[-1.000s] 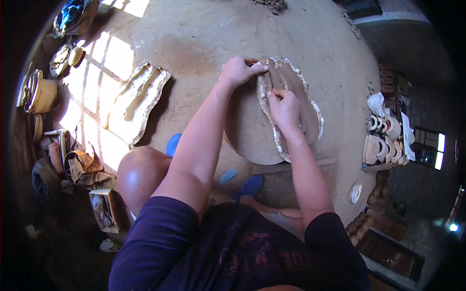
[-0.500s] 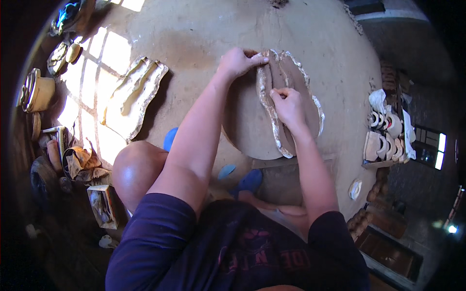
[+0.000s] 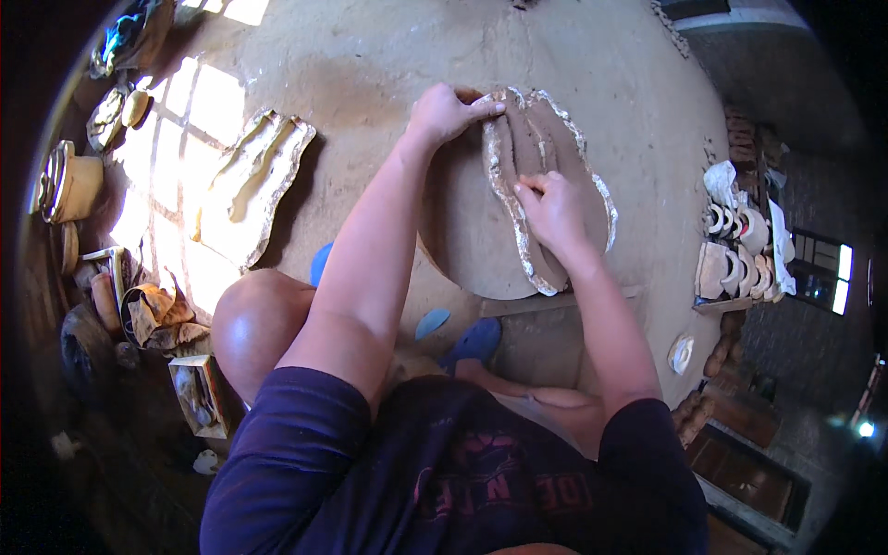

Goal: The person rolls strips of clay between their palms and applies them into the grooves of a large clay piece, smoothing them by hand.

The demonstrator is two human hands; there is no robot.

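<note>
A long brown piece with a rough white rim (image 3: 506, 190), which looks like a clay-lined plaster mould, stands in front of me on a round brown disc (image 3: 453, 245). My left hand (image 3: 448, 118) is closed on its far left rim, thumb on top and the other fingers hidden behind. Over the grooved inner surface, my right hand (image 3: 556, 215) is closed with its fingertips pinched together. Anything between those fingertips is hidden or too small to make out.
A similar pale ridged mould piece (image 3: 259, 185) lies to the left in window light. At the far left stand a yellowish tub (image 3: 76, 188) and a tyre-like ring (image 3: 85, 342). Several curved pale pieces (image 3: 735, 268) are stacked at the right. A light-blue flat scrap (image 3: 432, 324) lies by my foot.
My right hand has turned slightly at the wrist, with its pinched fingertips still at the grooved surface. The left hand keeps its hold on the rim.
</note>
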